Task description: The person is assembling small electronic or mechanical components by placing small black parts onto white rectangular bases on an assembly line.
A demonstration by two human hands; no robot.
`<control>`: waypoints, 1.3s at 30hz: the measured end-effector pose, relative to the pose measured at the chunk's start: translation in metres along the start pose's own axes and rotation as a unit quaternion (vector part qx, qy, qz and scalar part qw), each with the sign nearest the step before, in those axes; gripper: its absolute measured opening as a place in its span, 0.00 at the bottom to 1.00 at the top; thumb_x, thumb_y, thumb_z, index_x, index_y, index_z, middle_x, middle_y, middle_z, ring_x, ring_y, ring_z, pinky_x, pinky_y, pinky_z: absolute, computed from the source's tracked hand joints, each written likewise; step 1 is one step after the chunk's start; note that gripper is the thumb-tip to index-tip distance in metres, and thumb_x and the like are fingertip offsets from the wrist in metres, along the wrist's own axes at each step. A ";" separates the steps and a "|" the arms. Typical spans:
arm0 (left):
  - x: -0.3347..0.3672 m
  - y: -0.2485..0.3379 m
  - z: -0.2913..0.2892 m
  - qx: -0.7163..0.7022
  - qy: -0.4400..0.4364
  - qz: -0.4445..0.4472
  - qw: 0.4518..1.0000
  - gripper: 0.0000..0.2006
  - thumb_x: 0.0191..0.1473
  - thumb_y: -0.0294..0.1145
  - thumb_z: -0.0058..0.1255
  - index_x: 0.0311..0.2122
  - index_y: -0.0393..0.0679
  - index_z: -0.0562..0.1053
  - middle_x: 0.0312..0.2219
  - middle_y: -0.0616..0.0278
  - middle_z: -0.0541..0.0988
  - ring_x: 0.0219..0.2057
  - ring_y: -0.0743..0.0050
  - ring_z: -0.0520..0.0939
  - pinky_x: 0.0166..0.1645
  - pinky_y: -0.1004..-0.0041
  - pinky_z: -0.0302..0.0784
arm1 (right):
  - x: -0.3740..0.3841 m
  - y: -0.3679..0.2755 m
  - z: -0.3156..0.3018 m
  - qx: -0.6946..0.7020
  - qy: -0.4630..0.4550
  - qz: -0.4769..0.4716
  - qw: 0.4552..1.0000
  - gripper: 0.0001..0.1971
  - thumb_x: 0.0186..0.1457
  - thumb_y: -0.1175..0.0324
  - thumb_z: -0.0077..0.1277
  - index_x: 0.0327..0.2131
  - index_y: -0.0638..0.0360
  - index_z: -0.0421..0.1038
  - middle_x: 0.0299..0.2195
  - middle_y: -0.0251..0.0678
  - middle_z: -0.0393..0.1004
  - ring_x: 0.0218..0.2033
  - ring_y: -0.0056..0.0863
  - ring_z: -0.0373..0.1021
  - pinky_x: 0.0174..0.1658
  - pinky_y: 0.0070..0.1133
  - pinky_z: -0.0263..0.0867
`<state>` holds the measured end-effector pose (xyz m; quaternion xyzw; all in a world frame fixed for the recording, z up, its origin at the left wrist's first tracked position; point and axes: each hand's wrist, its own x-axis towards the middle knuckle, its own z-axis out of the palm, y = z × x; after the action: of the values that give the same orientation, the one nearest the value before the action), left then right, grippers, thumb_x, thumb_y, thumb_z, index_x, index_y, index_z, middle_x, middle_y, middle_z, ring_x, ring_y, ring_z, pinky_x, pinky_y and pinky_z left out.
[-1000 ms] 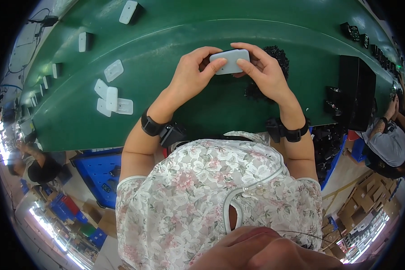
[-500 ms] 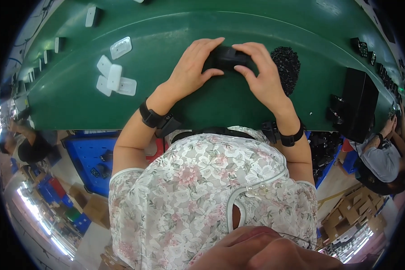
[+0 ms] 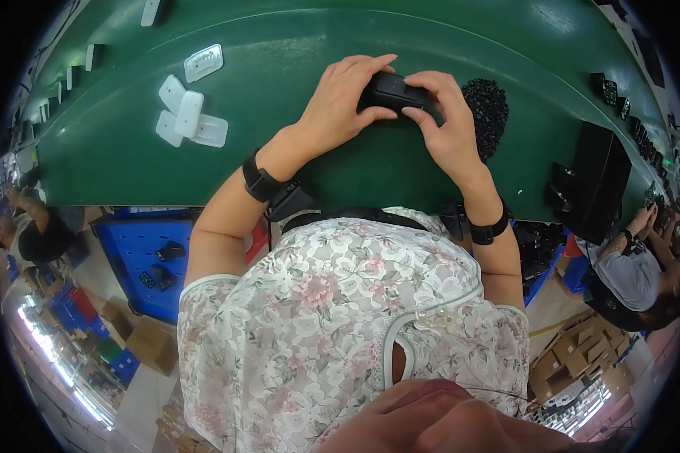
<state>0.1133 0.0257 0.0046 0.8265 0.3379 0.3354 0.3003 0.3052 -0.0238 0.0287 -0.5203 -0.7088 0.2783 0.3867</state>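
Observation:
A black block-shaped plastic part lies between my hands over the green table; its exact kind does not show. My left hand grips its left end, with fingers over the far side and thumb at the near side. At the opposite end my right hand pinches it between thumb and forefinger. Close beside the right hand is a pile of small black pieces. Several white plastic covers lie on the table to the left, some overlapping.
A tall black box stands at the right of the green table. White parts and black parts line the far sides. Below the edge sit a blue tray and a blue bin of black parts. Other people work at both sides.
Both hands have shifted slightly to the right with the black part. Its top face now shows more plainly, as though tilted. The grip stays at both ends.

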 end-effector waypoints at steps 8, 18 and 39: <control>0.004 0.004 -0.003 -0.267 0.000 -0.137 0.954 0.30 0.44 0.29 0.61 0.54 0.43 0.65 0.40 0.57 0.74 0.40 0.63 0.75 0.45 0.69 0.72 | 0.005 -0.002 -0.008 0.333 0.041 0.168 0.927 0.22 0.49 0.83 0.53 0.48 0.65 0.62 0.47 0.38 0.66 0.50 0.27 0.64 0.53 0.22 0.62; -0.011 0.001 -0.005 0.098 0.000 0.030 0.995 0.28 0.37 0.30 0.62 0.48 0.42 0.69 0.42 0.58 0.72 0.44 0.56 0.70 0.48 0.64 0.67 | 0.027 0.021 -0.016 -0.105 0.063 0.063 0.990 0.17 0.47 0.77 0.56 0.43 0.60 0.68 0.43 0.37 0.67 0.45 0.36 0.67 0.49 0.26 0.64; -0.018 -0.002 0.000 0.153 -0.011 0.026 0.988 0.22 0.38 0.31 0.60 0.44 0.45 0.71 0.44 0.63 0.71 0.47 0.60 0.69 0.48 0.64 0.66 | 0.004 0.009 0.014 -0.311 -0.030 -0.149 0.938 0.05 0.43 0.70 0.56 0.28 0.54 0.72 0.30 0.28 0.68 0.34 0.27 0.65 0.34 0.24 0.58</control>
<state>0.1023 0.0135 -0.0032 0.8750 0.3603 0.2781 0.1653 0.2976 -0.0177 0.0154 -0.4948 -0.8402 -0.0013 0.2216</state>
